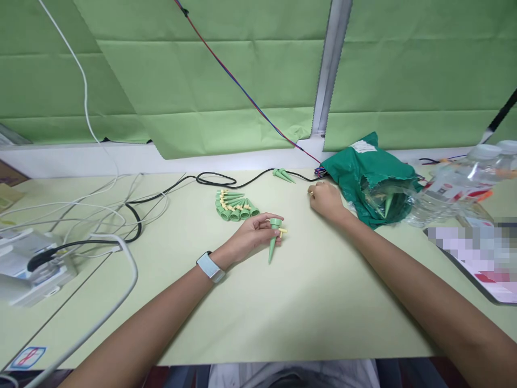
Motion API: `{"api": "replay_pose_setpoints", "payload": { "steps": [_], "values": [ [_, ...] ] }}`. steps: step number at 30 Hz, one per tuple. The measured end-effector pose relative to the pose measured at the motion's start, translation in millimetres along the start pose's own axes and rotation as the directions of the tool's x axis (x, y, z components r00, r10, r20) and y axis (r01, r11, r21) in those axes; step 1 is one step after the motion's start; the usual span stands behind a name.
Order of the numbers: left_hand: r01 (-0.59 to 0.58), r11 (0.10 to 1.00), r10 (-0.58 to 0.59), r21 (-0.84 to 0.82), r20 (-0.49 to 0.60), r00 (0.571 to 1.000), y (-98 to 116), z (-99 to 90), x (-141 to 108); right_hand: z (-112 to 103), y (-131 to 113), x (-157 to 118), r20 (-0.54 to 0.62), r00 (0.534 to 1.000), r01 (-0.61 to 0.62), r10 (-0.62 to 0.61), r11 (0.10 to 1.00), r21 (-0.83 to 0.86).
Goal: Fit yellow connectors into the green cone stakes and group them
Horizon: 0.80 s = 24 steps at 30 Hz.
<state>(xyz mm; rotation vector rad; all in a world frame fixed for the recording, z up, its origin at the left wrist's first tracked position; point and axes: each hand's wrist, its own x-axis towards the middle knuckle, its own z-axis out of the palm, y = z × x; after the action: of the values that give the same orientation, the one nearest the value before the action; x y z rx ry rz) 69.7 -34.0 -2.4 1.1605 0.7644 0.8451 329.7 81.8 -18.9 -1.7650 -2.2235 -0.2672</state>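
Note:
My left hand [257,235], with a watch on its wrist, holds a green spike [272,249] upright, tip down; a small yellow valve piece [283,231] sticks out of its right side. Farther right, my right hand [325,199] is curled near the table, with a bit of yellow showing at its fingertips. Behind my left hand lies a fanned group of several green spikes [235,214] with yellow pieces. Two green spikes [284,175] without visible yellow pieces lie near the back edge, beyond my hands.
A green plastic bag [350,161] lies open at the right, a spike in clear wrap inside. Clear bottles [464,180] and a blurred phone-like object [476,264] are farther right. White and black cables and a power strip [36,264] cover the left of the table [307,323].

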Motion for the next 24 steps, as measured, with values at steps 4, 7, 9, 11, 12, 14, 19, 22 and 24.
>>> {"api": "replay_pose_setpoints", "payload": {
  "steps": [4, 7, 9, 11, 12, 14, 19, 22, 24],
  "values": [
    [-0.017, 0.999, 0.018, 0.030, -0.015, 1.000, -4, -3.3, 2, -8, -16, -13, -0.030, 0.999, -0.004, 0.014, 0.950, 0.312],
    [-0.016, 1.000, 0.017, 0.024, -0.044, 0.999, -3, -1.1, 2, -19, -34, -34, -0.003, 0.999, 0.028, -0.038, 0.705, 0.709],
    [-0.017, 1.000, 0.018, 0.015, -0.084, 0.996, -1, 2.0, 2, -28, -45, -50, 0.008, 0.996, 0.040, -0.092, 0.502, 0.864],
    [-0.031, 0.999, 0.032, 0.009, -0.132, 0.991, 2, 4.2, 2, -34, -52, -66, -0.015, 0.994, 0.053, -0.104, 0.379, 0.924],
    [-0.038, 0.999, 0.039, 0.010, -0.150, 0.988, 3, 4.5, 2, -36, -54, -73, -0.033, 0.994, 0.067, -0.102, 0.354, 0.933],
    [-0.047, 0.999, 0.050, 0.021, -0.161, 0.986, 3, 3.8, 2, -36, -56, -84, -0.077, 0.991, 0.110, -0.106, 0.353, 0.929],
    [-0.056, 0.996, 0.065, 0.074, -0.126, 0.990, 0, 1.4, 3, -29, -61, -95, -0.169, 0.977, 0.207, -0.129, 0.402, 0.892],
    [-0.056, 0.995, 0.065, 0.078, -0.115, 0.991, -1, 3.7, 3, -26, -67, -97, -0.188, 0.974, 0.222, -0.124, 0.389, 0.894],
    [-0.059, 0.995, 0.068, 0.080, -0.119, 0.991, -2, 5.4, 3, -26, -70, -99, -0.203, 0.972, 0.233, -0.119, 0.389, 0.891]
  ]
}}
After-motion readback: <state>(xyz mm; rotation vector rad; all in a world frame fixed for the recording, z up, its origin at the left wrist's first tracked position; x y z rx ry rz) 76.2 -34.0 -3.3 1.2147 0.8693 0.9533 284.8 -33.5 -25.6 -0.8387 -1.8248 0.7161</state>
